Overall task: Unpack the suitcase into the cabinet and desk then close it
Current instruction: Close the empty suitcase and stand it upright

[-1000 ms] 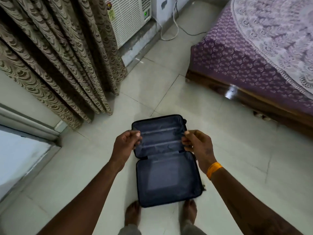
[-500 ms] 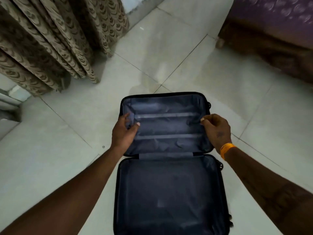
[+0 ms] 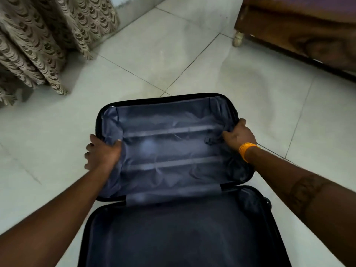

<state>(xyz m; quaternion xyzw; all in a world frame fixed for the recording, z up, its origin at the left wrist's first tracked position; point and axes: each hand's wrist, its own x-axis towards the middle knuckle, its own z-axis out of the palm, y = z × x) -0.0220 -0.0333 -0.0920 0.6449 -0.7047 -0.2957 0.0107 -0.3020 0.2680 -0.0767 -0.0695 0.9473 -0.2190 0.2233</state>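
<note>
The suitcase [image 3: 173,189] lies wide open on the tiled floor [image 3: 173,54], right in front of me, and I can see nothing inside either half, only the blue-grey lining. So I think the unpacking part is done and closing is what is left. That is why I hold the far half, the one with the two straps [image 3: 169,130] across it. My left hand [image 3: 103,154] grips its left edge, thumb on the inside lining and fingers curled round the outside. My right hand [image 3: 239,134] grips the right edge the same way, thumb in and fingers over the rim. I hold one side each so the half can lift evenly and not twist on its hinge. The near half lies flat close to me – the far one should fold down onto it. The curtain [image 3: 48,35] hangs to the left and the wooden bed [image 3: 298,31] stands to the right, both well apart from the suitcase – nothing seems to block the lid
</note>
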